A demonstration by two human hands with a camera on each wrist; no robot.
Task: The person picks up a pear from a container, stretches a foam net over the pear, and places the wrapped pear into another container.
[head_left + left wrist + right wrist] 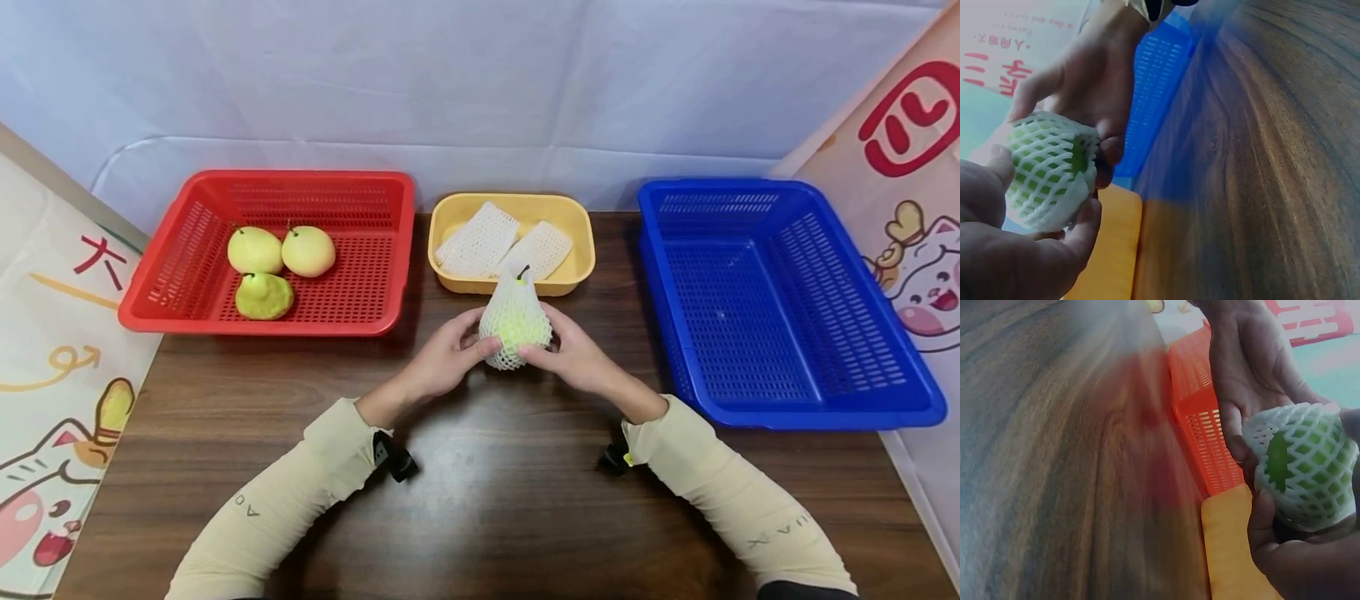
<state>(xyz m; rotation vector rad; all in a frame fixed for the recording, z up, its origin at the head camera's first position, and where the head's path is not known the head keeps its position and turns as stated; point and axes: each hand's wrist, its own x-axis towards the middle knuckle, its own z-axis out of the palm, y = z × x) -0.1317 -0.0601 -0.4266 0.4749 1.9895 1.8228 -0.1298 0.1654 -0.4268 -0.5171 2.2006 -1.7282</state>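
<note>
A green-yellow pear (517, 329) stands stem-up in a white foam net sleeve (514, 304), held just in front of the yellow tray. My left hand (447, 353) grips it from the left, thumb across the front. From the right side my right hand (576, 350) grips it the same way. Both wrist views show the net stretched round the fruit (1047, 169), with a bare green patch (1277, 461) at its lower end. The stem pokes out near the top of the sleeve.
At the left a red basket (300, 327) holds several pears (308, 251). The yellow tray (585, 250) behind my hands contains two flat white foam nets (480, 240). A blue basket (738, 317) stands at the right on the dark wooden table (480, 500).
</note>
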